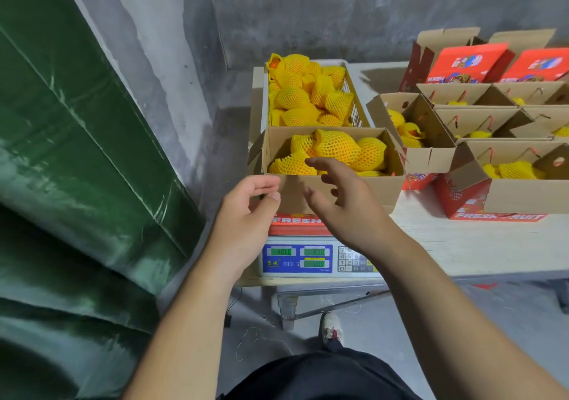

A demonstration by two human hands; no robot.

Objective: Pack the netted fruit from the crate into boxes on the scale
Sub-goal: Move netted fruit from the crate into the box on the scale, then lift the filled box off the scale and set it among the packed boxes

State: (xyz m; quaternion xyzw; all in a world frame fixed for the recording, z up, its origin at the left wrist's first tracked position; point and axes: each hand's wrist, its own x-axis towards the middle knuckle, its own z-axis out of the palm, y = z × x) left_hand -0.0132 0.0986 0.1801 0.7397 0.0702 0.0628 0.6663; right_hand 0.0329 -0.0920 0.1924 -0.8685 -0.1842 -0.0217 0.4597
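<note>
A white crate (pixel 357 104) at the back of the table holds a heap of fruit in yellow foam nets (pixel 304 91). In front of it an open cardboard box (pixel 369 188) stands on the digital scale (pixel 295 258) and holds several netted fruit (pixel 338 150). My left hand (pixel 246 212) hovers at the box's near left corner, fingers loosely curled and holding nothing. My right hand (pixel 345 202) hangs over the box's front wall with fingers spread and empty.
Several more open cardboard boxes (pixel 508 190) with netted fruit, red printed sides and lids fill the table to the right. A green tarpaulin (pixel 77 153) lies at the left along a grey concrete wall. The table's front edge runs just beneath the scale.
</note>
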